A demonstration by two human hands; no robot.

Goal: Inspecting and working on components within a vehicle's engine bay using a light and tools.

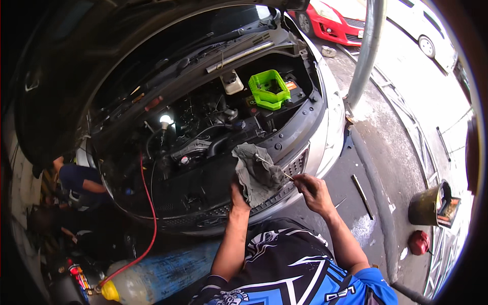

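My left hand (239, 197) holds up a crumpled grey rag (256, 179) in front of the car's open engine bay. The cloth hides most of its fingers. To the right, my right hand (313, 194) pinches a thin metal rod (287, 176), which points toward the rag. A small shiny metal end (259, 157) shows on the cloth; I cannot tell whether it belongs to the same rod. Both hands are above the car's front grille (296, 165).
A lit bulb (165, 119) and a green plastic tray (264, 91) are in the engine bay. A red hose (154, 213) runs to a blue gas cylinder (173, 269). Another person (84, 185) is at the left. A bucket (423, 207) stands right, beyond a metal bar (362, 195).
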